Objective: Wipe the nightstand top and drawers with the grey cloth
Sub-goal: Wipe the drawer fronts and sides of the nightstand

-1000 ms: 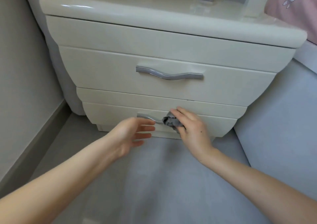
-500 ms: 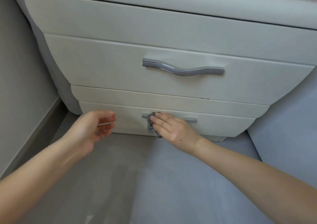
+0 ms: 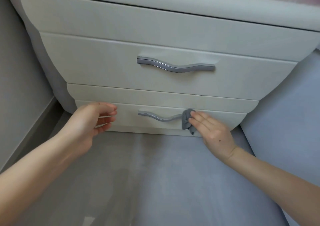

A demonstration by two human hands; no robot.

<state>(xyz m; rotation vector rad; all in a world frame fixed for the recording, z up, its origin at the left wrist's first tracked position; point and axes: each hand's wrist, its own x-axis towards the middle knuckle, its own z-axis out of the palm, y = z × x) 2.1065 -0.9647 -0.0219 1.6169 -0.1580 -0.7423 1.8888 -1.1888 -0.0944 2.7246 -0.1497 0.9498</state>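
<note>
The cream nightstand (image 3: pixel 107 23) fills the upper view, with two closed drawers. The upper drawer (image 3: pixel 97 70) has a wavy silver handle (image 3: pixel 175 66). My right hand (image 3: pixel 210 130) presses the bunched grey cloth (image 3: pixel 186 120) against the right end of the lower drawer's handle (image 3: pixel 155 117). My left hand (image 3: pixel 93 120) hovers with fingers curled and apart beside the left end of the lower drawer (image 3: pixel 128 116), holding nothing.
A grey wall (image 3: pixel 15 70) and dark skirting board (image 3: pixel 36 127) run along the left. Blue-grey upholstery of a bed (image 3: pixel 284 122) rises on the right. The grey floor (image 3: pixel 147 182) lies below my arms.
My right hand has slid the cloth from the handle's left end to its right end. My left hand has moved slightly right, closer to the drawer. The view has come closer to the drawers.
</note>
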